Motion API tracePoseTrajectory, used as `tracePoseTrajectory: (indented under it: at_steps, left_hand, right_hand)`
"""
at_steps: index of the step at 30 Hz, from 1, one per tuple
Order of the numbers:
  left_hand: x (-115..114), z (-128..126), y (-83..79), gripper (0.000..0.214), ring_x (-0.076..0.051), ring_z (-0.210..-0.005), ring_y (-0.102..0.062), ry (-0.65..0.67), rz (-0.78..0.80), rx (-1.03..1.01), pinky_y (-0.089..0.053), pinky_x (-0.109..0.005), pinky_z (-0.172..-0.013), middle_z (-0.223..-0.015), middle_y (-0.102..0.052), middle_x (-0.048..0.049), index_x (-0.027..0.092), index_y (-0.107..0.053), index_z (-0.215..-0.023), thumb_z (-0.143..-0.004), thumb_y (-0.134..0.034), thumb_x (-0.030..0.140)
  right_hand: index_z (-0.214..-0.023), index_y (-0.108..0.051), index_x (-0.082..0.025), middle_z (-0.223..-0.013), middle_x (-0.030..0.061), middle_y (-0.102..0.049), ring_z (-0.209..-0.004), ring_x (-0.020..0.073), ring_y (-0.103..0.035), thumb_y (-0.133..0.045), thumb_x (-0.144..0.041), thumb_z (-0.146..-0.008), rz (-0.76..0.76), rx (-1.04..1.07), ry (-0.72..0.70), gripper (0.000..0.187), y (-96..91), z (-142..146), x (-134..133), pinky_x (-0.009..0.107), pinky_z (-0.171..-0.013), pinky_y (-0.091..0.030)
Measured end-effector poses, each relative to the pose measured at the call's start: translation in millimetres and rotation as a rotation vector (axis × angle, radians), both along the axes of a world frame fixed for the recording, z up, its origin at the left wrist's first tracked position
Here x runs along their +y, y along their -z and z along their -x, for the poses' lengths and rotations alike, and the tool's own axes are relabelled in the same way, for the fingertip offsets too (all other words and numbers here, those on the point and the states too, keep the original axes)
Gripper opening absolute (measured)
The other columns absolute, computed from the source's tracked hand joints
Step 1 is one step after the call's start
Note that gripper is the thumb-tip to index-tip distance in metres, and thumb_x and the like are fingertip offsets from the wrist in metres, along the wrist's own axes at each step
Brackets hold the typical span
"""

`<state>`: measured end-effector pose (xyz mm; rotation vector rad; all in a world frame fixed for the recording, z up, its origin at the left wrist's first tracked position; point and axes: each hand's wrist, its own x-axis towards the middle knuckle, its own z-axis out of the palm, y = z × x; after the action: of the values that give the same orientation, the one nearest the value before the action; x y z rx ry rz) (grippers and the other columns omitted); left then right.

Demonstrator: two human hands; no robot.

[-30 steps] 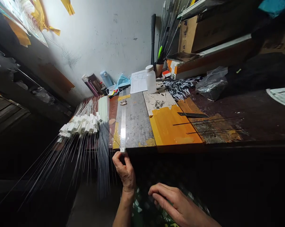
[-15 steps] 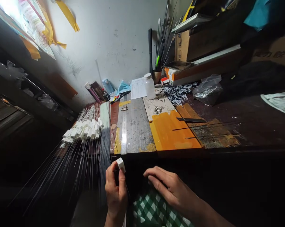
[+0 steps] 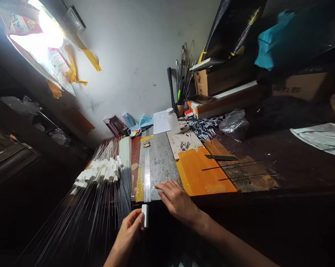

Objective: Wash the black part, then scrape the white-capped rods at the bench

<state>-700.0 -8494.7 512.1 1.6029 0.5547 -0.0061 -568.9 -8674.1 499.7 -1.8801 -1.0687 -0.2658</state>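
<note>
My left hand (image 3: 132, 223) is closed around a small white block (image 3: 145, 216), pinched between thumb and fingers below the table's front edge. The block stands upright. My right hand (image 3: 173, 196) is over the front of the grey board (image 3: 163, 163), just right of a metal ruler (image 3: 147, 174). Its thumb and index tips are close together; whatever is between them is too small to make out. A cluster of similar white blocks (image 3: 100, 171) on thin wires lies on the left, beside a bundle of dark wires (image 3: 125, 193).
An orange sheet (image 3: 203, 174) lies right of the grey board, with a dark flat blade (image 3: 221, 157) and thin black rods on it. Farther back are a white bottle (image 3: 173, 122), a paper sheet (image 3: 160, 123), a black-and-white heap (image 3: 203, 128) and a plastic bag (image 3: 234, 122).
My right hand has moved forward and left, up to the table's front edge near the ruler. My left hand has turned the white block so its long side shows. The view has tilted up.
</note>
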Motion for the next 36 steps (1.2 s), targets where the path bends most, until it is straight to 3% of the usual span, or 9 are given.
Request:
tracePoseTrajectory:
  at_steps: [5, 16, 23, 27, 30, 32, 35, 36]
  left_hand:
    - [9, -8, 16.8, 0.064, -0.006, -0.042, -0.04, 0.019, 0.118, 0.038, -0.029, -0.019, -0.043, -0.054, -0.051, 0.0046, 0.013, -0.067, -0.091, -0.059, -0.079, 0.067]
    - [5, -17, 31.8, 0.062, -0.005, -0.038, -0.04, -0.046, 0.261, 0.015, -0.029, -0.018, -0.041, -0.051, -0.051, 0.0059, 0.013, -0.064, -0.09, -0.058, -0.082, 0.063]
    - [3, -17, 32.4, 0.06, -0.005, -0.039, -0.039, -0.071, 0.23, 0.002, -0.027, -0.019, -0.043, -0.05, -0.051, 0.0059, 0.012, -0.066, -0.088, -0.059, -0.083, 0.061]
    - [3, -17, 29.2, 0.056, -0.005, -0.042, -0.04, -0.069, 0.13, -0.033, -0.028, -0.02, -0.046, -0.051, -0.051, 0.0054, 0.011, -0.067, -0.085, -0.062, -0.081, 0.059]
    - [0, -17, 20.6, 0.058, -0.005, -0.044, -0.04, -0.063, 0.078, -0.027, -0.029, -0.02, -0.047, -0.054, -0.053, 0.0047, 0.011, -0.069, -0.086, -0.061, -0.08, 0.062]
    - [-4, -11, 7.1, 0.057, -0.007, -0.049, -0.044, -0.046, 0.052, -0.011, -0.033, -0.02, -0.049, -0.061, -0.057, 0.003, 0.011, -0.071, -0.091, -0.063, -0.079, 0.061]
    - [-12, 15, -28.2, 0.049, -0.011, -0.067, -0.056, 0.02, -0.015, -0.032, -0.042, -0.02, -0.059, -0.081, -0.068, -0.0017, 0.015, -0.072, -0.101, -0.073, -0.076, 0.055]
    - [-13, 27, -42.7, 0.047, -0.014, -0.079, -0.06, 0.056, -0.029, -0.049, -0.046, -0.023, -0.07, -0.09, -0.071, -0.0035, 0.016, -0.072, -0.104, -0.075, -0.074, 0.054]
  right_hand:
    - [-0.118, -0.063, -0.017, -0.116, 0.0087, -0.068, -0.112, 0.0228, -0.059, -0.05, -0.015, -0.095, 0.1, -0.046, 0.019, 0.027, 3.9, -9, 20, 0.044, -0.107, -0.04]
    - [-0.122, -0.059, -0.016, -0.126, 0.0118, -0.064, -0.126, 0.0261, -0.052, -0.048, -0.018, -0.096, 0.243, -0.07, 0.013, 0.028, -3.5, -19, 51, 0.051, -0.111, -0.034]
    - [-0.115, -0.065, -0.016, -0.123, 0.0096, -0.067, -0.133, 0.0271, -0.047, -0.049, -0.02, -0.098, 0.304, -0.113, -0.005, 0.024, 3.2, -19, 55, 0.053, -0.115, -0.03]
    - [-0.114, -0.066, -0.016, -0.123, 0.0105, -0.068, -0.131, 0.0277, -0.049, -0.048, -0.018, -0.097, 0.275, -0.135, -0.002, 0.024, 8.1, -20, 58, 0.055, -0.115, -0.03]
    - [-0.115, -0.064, -0.016, -0.119, 0.0116, -0.069, -0.125, 0.0281, -0.055, -0.048, -0.015, -0.096, 0.125, -0.165, 0.017, 0.025, 9.7, -24, 59, 0.055, -0.111, -0.036]
    - [-0.119, -0.06, -0.019, -0.115, 0.0095, -0.07, -0.117, 0.0245, -0.061, -0.044, -0.012, -0.096, -0.104, -0.176, 0.018, 0.029, 7.9, -22, 51, 0.053, -0.11, -0.038]
    - [-0.123, -0.053, -0.026, -0.102, 0.0031, -0.071, -0.1, 0.0183, -0.066, -0.044, -0.011, -0.096, -0.477, -0.132, 0.057, 0.032, 0.6, -2, 26, 0.05, -0.109, -0.04]
    - [-0.126, -0.051, -0.027, -0.099, 0.0025, -0.071, -0.098, 0.0185, -0.066, -0.046, -0.012, -0.096, -0.548, -0.088, 0.08, 0.034, -2.5, 8, 15, 0.05, -0.106, -0.042]
